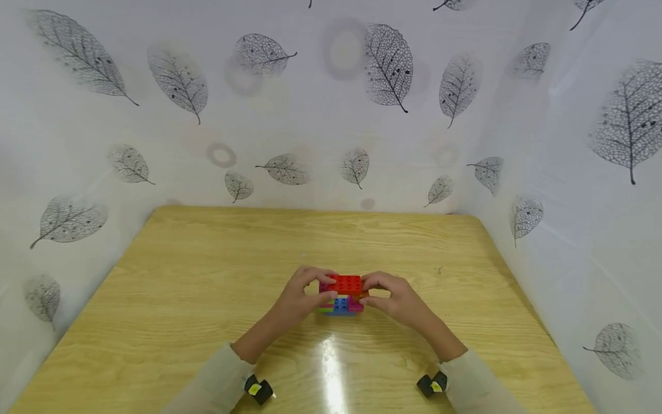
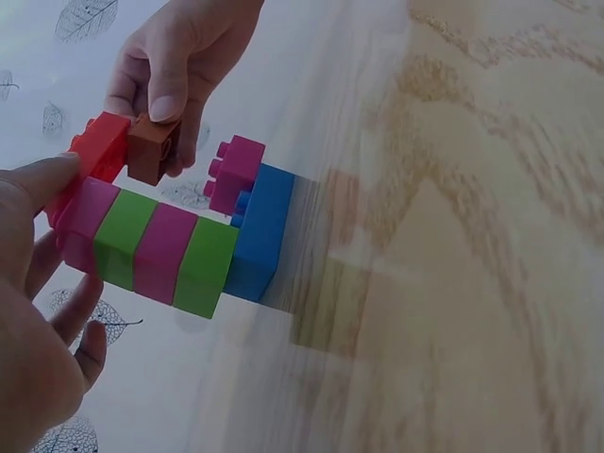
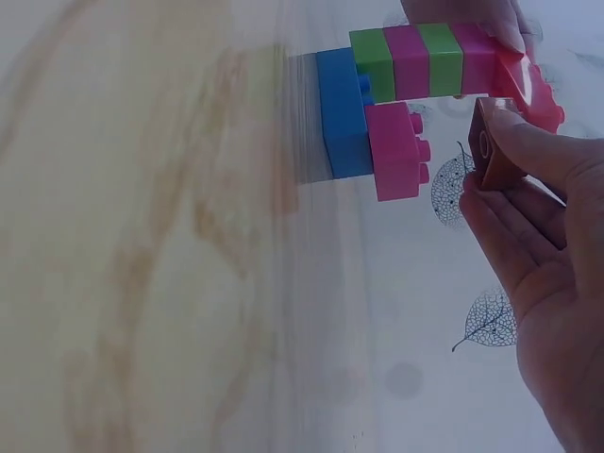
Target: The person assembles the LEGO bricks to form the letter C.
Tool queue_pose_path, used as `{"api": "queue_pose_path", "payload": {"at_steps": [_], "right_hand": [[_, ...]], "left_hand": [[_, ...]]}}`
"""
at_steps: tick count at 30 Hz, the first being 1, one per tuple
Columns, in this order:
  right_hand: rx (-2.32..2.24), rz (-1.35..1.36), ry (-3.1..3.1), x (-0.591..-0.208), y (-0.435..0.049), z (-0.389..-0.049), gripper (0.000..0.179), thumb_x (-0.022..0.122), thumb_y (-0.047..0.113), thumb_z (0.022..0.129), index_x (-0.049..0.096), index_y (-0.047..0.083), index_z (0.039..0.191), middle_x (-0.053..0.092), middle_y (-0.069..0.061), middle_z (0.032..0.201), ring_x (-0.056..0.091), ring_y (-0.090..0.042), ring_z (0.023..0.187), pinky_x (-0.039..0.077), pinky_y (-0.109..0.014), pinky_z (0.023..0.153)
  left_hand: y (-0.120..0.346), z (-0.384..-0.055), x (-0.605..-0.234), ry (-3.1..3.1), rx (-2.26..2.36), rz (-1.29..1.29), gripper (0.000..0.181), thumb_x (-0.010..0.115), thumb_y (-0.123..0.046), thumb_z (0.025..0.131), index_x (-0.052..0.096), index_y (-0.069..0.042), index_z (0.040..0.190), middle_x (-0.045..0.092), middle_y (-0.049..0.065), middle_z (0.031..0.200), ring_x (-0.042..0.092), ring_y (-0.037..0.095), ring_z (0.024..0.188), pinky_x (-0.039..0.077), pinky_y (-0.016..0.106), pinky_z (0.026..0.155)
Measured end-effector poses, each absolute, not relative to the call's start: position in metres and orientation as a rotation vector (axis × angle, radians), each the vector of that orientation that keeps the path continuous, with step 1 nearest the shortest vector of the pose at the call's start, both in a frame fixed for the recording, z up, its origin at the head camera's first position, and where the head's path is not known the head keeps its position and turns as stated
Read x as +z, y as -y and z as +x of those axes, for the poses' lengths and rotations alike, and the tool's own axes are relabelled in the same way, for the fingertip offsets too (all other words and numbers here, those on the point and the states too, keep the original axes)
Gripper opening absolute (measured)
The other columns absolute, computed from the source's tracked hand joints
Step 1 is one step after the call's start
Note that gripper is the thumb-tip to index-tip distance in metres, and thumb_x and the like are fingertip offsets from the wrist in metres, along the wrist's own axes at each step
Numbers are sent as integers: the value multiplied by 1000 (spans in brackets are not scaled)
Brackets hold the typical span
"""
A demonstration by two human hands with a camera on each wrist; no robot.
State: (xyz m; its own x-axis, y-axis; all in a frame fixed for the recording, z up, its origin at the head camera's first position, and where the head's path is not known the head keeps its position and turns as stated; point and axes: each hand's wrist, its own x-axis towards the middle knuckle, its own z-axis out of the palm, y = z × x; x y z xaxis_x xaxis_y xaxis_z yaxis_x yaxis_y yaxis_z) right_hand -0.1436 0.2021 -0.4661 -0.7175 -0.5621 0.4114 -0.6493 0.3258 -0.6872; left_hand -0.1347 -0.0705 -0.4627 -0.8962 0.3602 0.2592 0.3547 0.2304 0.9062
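Observation:
A small build of toy building bricks stands on the table. At its base is a blue brick (image 2: 269, 226), carrying a column of alternating green (image 2: 205, 269) and pink bricks on one side and a separate pink brick (image 3: 394, 151) on the other. A red brick (image 1: 347, 283) lies across the top of the column and juts out sideways. My left hand (image 1: 297, 296) grips the column's top end and the red brick between thumb and fingers. With my right hand (image 1: 398, 296) I pinch a brown brick (image 2: 151, 151) at the red brick's free end; whether they are joined, I cannot tell.
The wooden table (image 1: 227, 247) extends around the build, with a bright reflection in front of it. White sheeting (image 1: 310, 126) printed with leaves encloses the back and sides. Each wrist bears a small black device (image 1: 258, 390).

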Motion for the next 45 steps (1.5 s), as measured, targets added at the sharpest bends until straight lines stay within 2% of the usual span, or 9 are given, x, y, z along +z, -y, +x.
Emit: {"api": "queue_pose_path", "payload": {"at_steps": [7,16,19,23,26,31,36,39,45], "right_hand": [[1333,1132,2445,-470,-201,-143,22,77,8,88,67,17,106,69,-8,122,68,-25,111,58,-45,89],[1338,1160,2389,-469,-198,-142,28,78,-1,84,67,10,108,70,-13,119,70,-25,106,58,-47,84],[1341,1158,2382,-464,-195,-139,30,77,-8,82,66,5,106,70,-17,115,70,-27,104,58,-49,83],[1334,1170,2368,-464,-195,-139,30,77,-6,83,67,7,108,70,-13,115,70,-25,104,59,-44,84],[1308,1205,2328,-468,-197,-143,31,78,-1,84,68,10,111,71,-10,116,70,-24,106,59,-40,84],[1272,1202,2299,-468,-198,-144,30,79,-2,83,70,10,110,71,-11,115,70,-25,104,60,-38,82],[1255,1174,2295,-469,-199,-145,29,80,-2,82,71,11,106,72,-12,114,71,-24,104,60,-38,81],[1280,1162,2299,-468,-199,-145,28,80,-3,82,72,11,105,72,-11,113,71,-23,104,60,-38,81],[1309,1190,2314,-466,-199,-145,28,78,-2,84,72,9,109,72,-13,113,70,-23,106,60,-41,83]], "left_hand": [[67,-134,-465,-2464,1842,685,16,79,-21,89,71,-20,103,63,2,129,48,22,118,43,59,99],[68,-134,-463,-2506,1788,661,17,78,-27,90,76,-29,107,57,-1,126,44,19,109,46,52,92],[68,-134,-462,-2563,1751,701,16,77,-28,90,76,-31,106,61,-5,125,44,17,107,45,46,89],[68,-134,-462,-2626,1725,747,17,77,-27,90,76,-29,107,66,-6,124,42,16,105,43,43,86],[67,-132,-463,-2638,1749,781,19,78,-25,90,77,-27,109,66,-4,124,40,17,103,42,45,84],[66,-131,-465,-2630,1775,820,21,77,-25,91,77,-26,112,67,3,126,38,18,101,42,52,82],[65,-132,-465,-2644,1761,832,21,76,-26,91,77,-27,113,68,-1,125,37,18,102,41,52,81],[65,-132,-465,-2673,1743,847,22,76,-26,91,77,-27,113,69,-6,124,37,16,101,40,46,81],[66,-132,-467,-2771,1696,896,23,78,-26,89,77,-25,112,72,-4,123,42,13,100,43,38,79]]}}
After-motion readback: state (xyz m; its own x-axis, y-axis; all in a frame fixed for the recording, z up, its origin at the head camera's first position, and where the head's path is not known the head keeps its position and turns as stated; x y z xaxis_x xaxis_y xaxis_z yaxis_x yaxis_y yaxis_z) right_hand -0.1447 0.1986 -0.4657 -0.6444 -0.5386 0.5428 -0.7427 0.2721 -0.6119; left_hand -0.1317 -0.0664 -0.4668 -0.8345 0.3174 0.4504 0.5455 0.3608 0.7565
